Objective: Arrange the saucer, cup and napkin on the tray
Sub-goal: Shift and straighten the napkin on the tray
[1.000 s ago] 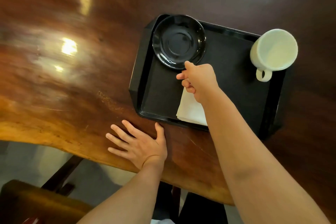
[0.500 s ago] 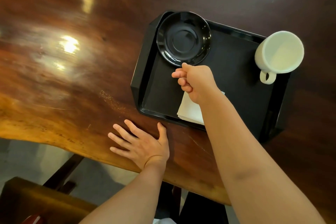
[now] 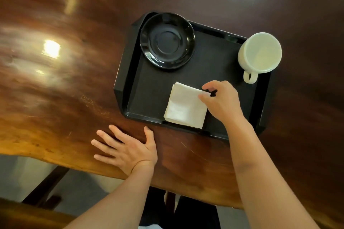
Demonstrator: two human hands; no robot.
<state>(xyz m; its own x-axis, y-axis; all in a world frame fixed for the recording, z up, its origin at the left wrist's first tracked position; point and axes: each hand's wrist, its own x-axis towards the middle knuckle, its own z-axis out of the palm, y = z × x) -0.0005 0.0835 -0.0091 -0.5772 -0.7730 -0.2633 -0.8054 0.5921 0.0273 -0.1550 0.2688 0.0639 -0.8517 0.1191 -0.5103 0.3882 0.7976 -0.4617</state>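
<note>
White napkin [image 3: 186, 105] corner apparently pinched by right hand [image 3: 224, 101].

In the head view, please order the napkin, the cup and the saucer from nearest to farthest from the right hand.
1. Napkin: touched at its corner by the right hand, near edge of the tray.
2. Cup: far right corner, beyond the hand; its handle points toward the hand.
3. Saucer: far left corner, slightly farther than the cup.
</note>
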